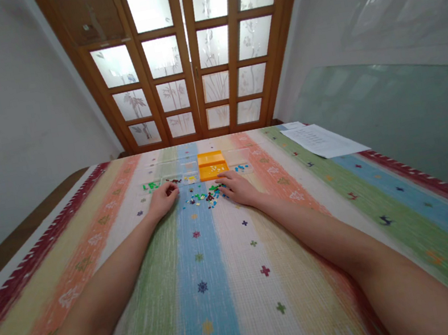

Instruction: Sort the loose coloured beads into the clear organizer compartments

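My left hand (163,199) rests at the near side of a clear box with dark brown pieces (173,181). Its fingers are curled together, and anything between their tips is too small to make out. My right hand (237,187) lies at the right of a loose pile of small coloured pieces (210,196), its fingers apart and reaching over the pile's edge. Just beyond that hand is an open orange box (208,175) with small pale pieces inside. Green pieces (150,186), yellow pieces (190,179) and blue pieces (242,168) sit in other clear boxes along the row.
A striped, patterned cloth (207,320) covers the table. White paper sheets (322,140) lie at the far right. Glazed wooden doors (193,80) stand beyond the table, and a pale glass panel (395,108) leans along the right wall.
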`<move>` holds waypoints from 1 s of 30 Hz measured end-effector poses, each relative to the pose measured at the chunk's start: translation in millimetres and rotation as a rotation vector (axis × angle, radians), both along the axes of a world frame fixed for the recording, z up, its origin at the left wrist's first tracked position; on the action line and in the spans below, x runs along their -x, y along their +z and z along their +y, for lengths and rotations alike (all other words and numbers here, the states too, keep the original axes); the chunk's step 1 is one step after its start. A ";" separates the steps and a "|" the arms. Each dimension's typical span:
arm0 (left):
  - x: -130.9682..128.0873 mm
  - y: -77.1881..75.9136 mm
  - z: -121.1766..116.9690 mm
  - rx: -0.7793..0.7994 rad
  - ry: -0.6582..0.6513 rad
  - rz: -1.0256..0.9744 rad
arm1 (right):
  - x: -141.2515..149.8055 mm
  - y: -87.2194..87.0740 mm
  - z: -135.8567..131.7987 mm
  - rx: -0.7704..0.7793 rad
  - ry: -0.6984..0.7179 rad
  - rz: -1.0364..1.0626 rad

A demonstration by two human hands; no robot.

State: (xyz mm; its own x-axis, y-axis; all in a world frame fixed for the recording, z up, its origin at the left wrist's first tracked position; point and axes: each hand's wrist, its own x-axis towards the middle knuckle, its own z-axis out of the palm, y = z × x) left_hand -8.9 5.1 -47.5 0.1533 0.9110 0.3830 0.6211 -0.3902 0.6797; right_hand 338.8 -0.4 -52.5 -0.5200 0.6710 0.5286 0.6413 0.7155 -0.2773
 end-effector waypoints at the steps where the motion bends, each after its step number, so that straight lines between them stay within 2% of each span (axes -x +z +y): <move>1: 2.6 -1.1 3.0 0.013 0.020 -0.066 | 0.2 0.4 -0.4 0.000 0.000 0.001; 7: 18.9 0.5 13.6 0.048 0.174 -0.410 | 1.0 0.8 -0.8 0.005 0.001 -0.009; 13: 39.7 2.8 21.8 0.003 0.378 -0.621 | -0.1 -2.6 2.0 -0.023 0.014 -0.001; 19: 53.2 3.3 26.4 0.035 0.469 -0.789 | -0.3 -2.7 2.2 -0.018 0.019 0.004; 25: 53.5 1.8 25.6 0.053 0.443 -0.824 | -0.2 -4.2 3.4 -0.039 0.021 0.000; 30: 51.5 0.0 25.9 0.042 0.444 -0.734 | -0.3 -4.1 3.1 -0.049 0.031 0.006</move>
State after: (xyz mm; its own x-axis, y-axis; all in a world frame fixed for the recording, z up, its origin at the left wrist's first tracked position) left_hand -60.4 31.0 -47.5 -0.4942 0.8436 0.2099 0.1073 -0.1804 0.9777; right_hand 339.1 2.7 -56.6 -0.5371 0.6276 0.5636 0.6172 0.7478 -0.2446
